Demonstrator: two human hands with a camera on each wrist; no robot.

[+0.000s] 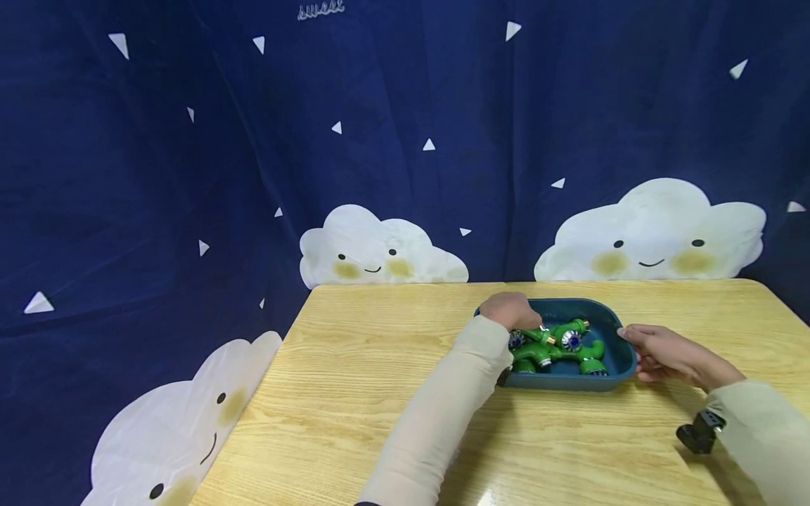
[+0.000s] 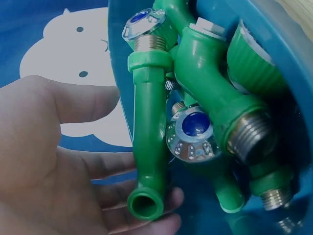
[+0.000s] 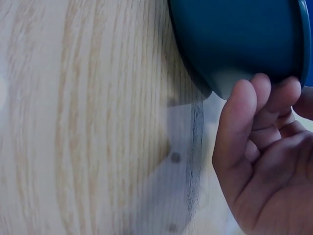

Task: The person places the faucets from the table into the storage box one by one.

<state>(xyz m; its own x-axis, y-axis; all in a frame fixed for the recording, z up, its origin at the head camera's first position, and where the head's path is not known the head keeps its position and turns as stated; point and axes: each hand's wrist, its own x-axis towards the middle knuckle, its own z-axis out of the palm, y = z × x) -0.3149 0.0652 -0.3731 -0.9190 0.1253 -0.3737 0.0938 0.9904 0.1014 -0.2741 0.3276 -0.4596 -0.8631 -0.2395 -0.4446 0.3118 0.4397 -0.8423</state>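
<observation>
A dark teal plastic basin point(image 1: 569, 381) stands on the table, holding several green water taps point(image 1: 531, 357) with blue-centred chrome knobs and brass threads. Over its left end reaches my left hand point(image 1: 511, 309). In the left wrist view its fingers pass behind one long green tap point(image 2: 149, 112), fingertips showing past the open spout end. The thumb point(image 2: 90, 103) stands apart from that tap, near the basin's edge. At the right end, my right hand point(image 1: 673, 357) grips the basin's rim, thumb on top and curled fingers point(image 3: 239, 103) against the outer wall.
The light wooden table point(image 1: 342, 365) extends left of the basin and in front of it. Behind hangs a dark blue curtain point(image 1: 392, 91) with white clouds. A small black device point(image 1: 699, 431) is at the right wrist.
</observation>
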